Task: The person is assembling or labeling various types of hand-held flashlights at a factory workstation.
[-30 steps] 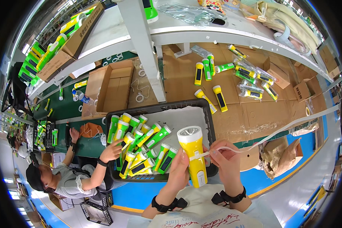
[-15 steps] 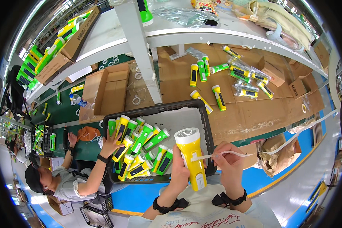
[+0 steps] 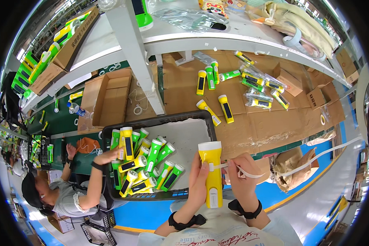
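My left hand point(image 3: 196, 186) is wrapped round a yellow flashlight point(image 3: 211, 157), holding it upright with its white-rimmed head at the top. A pale switch plate shows low on its body. Across the middle of the flashlight lies the end of a narrow white strip point(image 3: 307, 164). My right hand point(image 3: 244, 177) pinches this strip just beside the flashlight, and the rest trails away to the right edge. Left of my hands, a black crate point(image 3: 192, 118) carries a heap of green and yellow flashlights point(image 3: 153, 153).
A co-worker's hand point(image 3: 110, 156) reaches to the crate's left side. Behind it, loose and bagged flashlights point(image 3: 256, 80) lie on a cardboard sheet point(image 3: 250, 131). A grey shelf post point(image 3: 139, 61) rises beyond the crate. An open carton point(image 3: 110, 98) stands at left.
The flashlight in my left hand has turned, so its lens no longer shows. My right hand still pinches the strip, closer to the flashlight. The co-worker's hand has drawn back left, and the view has shifted.
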A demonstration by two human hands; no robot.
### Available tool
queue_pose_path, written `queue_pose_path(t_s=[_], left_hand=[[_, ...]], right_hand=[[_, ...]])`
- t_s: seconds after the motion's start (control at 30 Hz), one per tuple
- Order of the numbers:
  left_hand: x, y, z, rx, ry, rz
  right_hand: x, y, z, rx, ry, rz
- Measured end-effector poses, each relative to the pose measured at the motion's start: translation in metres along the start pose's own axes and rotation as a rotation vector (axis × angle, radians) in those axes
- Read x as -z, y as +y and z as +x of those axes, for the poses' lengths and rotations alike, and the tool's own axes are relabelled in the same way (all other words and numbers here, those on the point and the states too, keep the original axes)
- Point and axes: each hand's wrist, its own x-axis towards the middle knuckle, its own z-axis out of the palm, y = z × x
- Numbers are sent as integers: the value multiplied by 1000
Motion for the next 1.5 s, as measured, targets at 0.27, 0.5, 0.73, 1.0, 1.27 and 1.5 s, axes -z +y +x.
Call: queue_pose_path(t_s=[0.27, 0.5, 0.73, 1.0, 1.27, 1.5], left_hand=[[-15, -23, 29, 48, -35, 137], [0, -123, 103, 1, 83, 524], [19, -218, 245, 244, 200, 830], [58, -259, 365, -268, 1029, 869], [136, -19, 113, -436, 178, 877], [301, 33, -1, -196, 505, 1961]], right_hand=[[34, 23, 21, -52, -76, -75], [58, 28, 21, 268, 42, -254], [68, 109, 21, -127, -174, -118], [74, 198, -21, -309, -147, -247], [58, 243, -7, -383, -222, -210], [-2, 120, 22, -777, -280, 483]])
